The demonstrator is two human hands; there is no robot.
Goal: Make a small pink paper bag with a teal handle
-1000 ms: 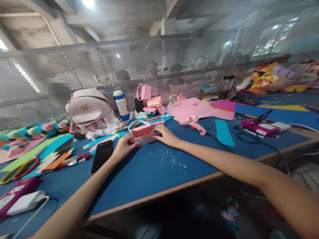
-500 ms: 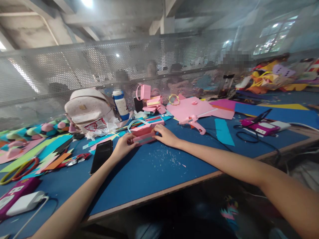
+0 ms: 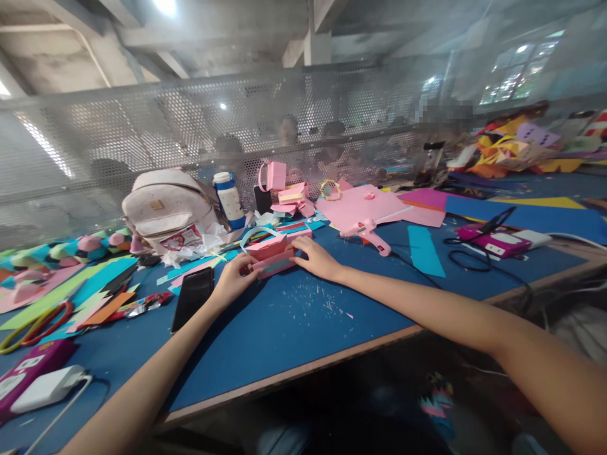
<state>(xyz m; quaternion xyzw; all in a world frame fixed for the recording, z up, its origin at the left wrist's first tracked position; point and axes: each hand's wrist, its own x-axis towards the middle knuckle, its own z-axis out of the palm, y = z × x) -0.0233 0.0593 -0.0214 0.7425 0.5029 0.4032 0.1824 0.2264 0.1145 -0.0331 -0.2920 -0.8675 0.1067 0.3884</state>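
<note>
A small pink paper box point(image 3: 274, 264) stands on the blue table between my hands. My left hand point(image 3: 236, 276) pinches its left end, thumb and fingers curled at the corner. At the other end, my right hand point(image 3: 315, 258) grips the box with bent fingers along its upper edge. Behind the box rises a light blue paper strip point(image 3: 253, 234) in an arch; whether it joins the box I cannot tell. A pink glue gun point(image 3: 367, 237) lies to the right of my right hand. Close to my left forearm lies a black phone point(image 3: 193, 297).
A white backpack point(image 3: 165, 205) and a blue-and-white bottle point(image 3: 229, 201) stand at the back, near pink paper pieces point(image 3: 291, 194). Scissors point(image 3: 35, 325) and coloured paper lie left. Purple power strips, one at right point(image 3: 493, 240), have cables. A perforated metal screen point(image 3: 275, 101) borders the table.
Almost nothing differs. Both hands keep their hold on the pink paper box, and the whole view has shifted very slightly.
</note>
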